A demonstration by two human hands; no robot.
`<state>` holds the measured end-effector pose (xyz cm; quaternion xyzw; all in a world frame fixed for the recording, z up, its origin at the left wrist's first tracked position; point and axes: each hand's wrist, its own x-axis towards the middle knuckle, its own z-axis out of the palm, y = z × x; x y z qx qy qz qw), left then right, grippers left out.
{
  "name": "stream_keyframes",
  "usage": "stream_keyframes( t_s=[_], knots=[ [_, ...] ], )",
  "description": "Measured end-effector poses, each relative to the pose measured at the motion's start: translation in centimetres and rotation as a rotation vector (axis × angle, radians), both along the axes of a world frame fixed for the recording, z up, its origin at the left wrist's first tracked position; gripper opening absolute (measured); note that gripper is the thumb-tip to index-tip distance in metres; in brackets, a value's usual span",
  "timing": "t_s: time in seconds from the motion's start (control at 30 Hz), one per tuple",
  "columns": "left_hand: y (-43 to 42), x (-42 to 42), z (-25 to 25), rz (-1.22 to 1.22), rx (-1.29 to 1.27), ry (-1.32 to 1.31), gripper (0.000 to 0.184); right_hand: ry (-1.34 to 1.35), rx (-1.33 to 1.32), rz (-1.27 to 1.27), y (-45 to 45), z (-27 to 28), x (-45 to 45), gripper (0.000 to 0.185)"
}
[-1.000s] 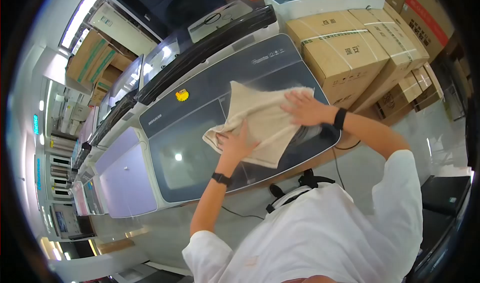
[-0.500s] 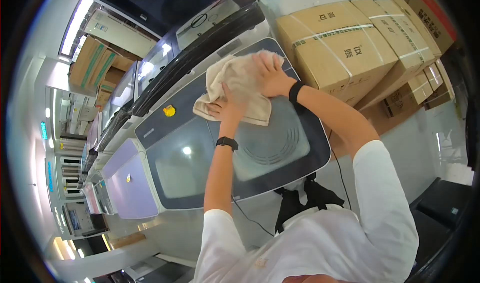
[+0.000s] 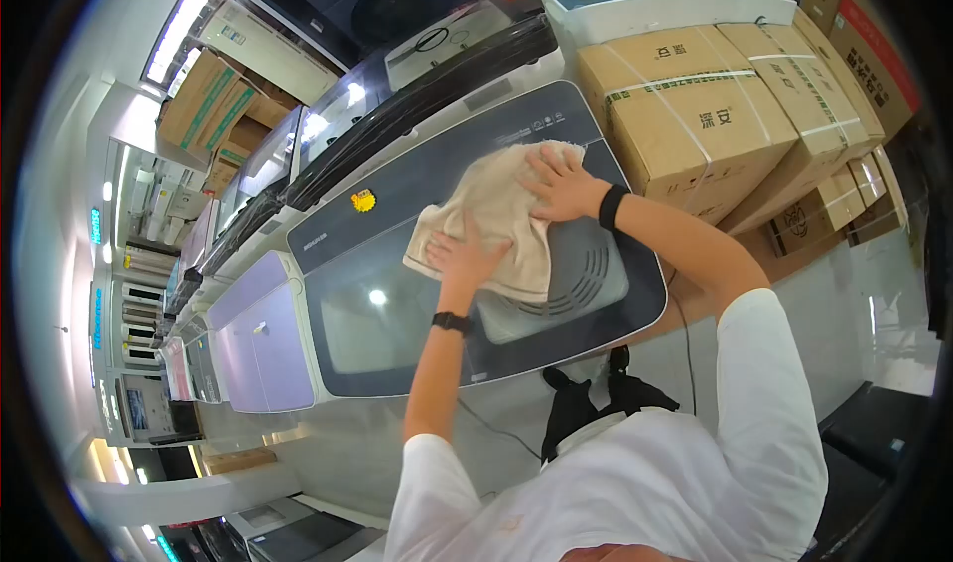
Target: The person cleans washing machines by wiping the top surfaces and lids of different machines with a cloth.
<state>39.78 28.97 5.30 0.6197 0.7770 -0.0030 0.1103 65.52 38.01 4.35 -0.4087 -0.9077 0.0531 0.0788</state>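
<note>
A beige cloth (image 3: 504, 187) lies spread over the right half of a dark grey washing machine top (image 3: 397, 358). My left hand (image 3: 469, 256) rests flat on the cloth's lower left part, fingers stretched out. On its upper right edge, my right hand (image 3: 568, 185) presses down with spread fingers. Part of the round vent pattern (image 3: 586, 279) on the lid shows beside the cloth. A yellow sticker (image 3: 363, 201) is on the dark panel to the left of my hands.
Strapped cardboard boxes (image 3: 700, 115) stand right of the machine. A purple-lidded washer (image 3: 263, 339) adjoins it on the left. Behind runs a black-wrapped edge (image 3: 427, 90) of another row of machines. A cable (image 3: 687, 349) hangs to the floor at the right.
Both hands have moved the cloth down the lid toward me, uncovering the back panel with its printed symbols. The camera view has shifted slightly.
</note>
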Motion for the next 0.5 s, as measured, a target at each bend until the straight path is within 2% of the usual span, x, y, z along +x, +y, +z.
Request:
stream_keyframes(
  t_s=[0.03,0.1,0.2,0.27,0.33,0.4,0.5],
  knots=[
    [0.0,0.5,-0.7,0.029,0.048,-0.011,0.112,-0.039,0.026,0.022,-0.8,-0.4,-0.6,0.075],
    [-1.8,0.4,-1.7,-0.116,0.087,0.06,0.11,-0.132,0.095,0.08,-3.3,-0.9,-1.8,0.077],
    [-7.9,-1.9,-1.8,-0.312,0.179,0.029,0.106,0.01,0.236,0.391,-9.5,-0.5,0.7,0.077],
    [-13.0,-4.0,-1.3,-0.363,0.242,-0.019,0.104,-0.041,-0.004,0.391,-12.0,0.8,2.3,0.077],
    [-15.5,-6.4,-1.1,-0.373,0.312,-0.053,0.102,-0.105,-0.041,0.353,-11.8,1.3,1.8,0.079],
    [-13.8,-7.9,-1.6,-0.272,0.343,-0.057,0.1,-0.195,-0.058,0.26,-10.9,1.4,-0.4,0.083],
    [-9.3,-9.5,-0.8,-0.175,0.293,-0.05,0.095,-0.147,-0.198,0.062,-9.9,2.3,-6.6,0.091]
  ],
)
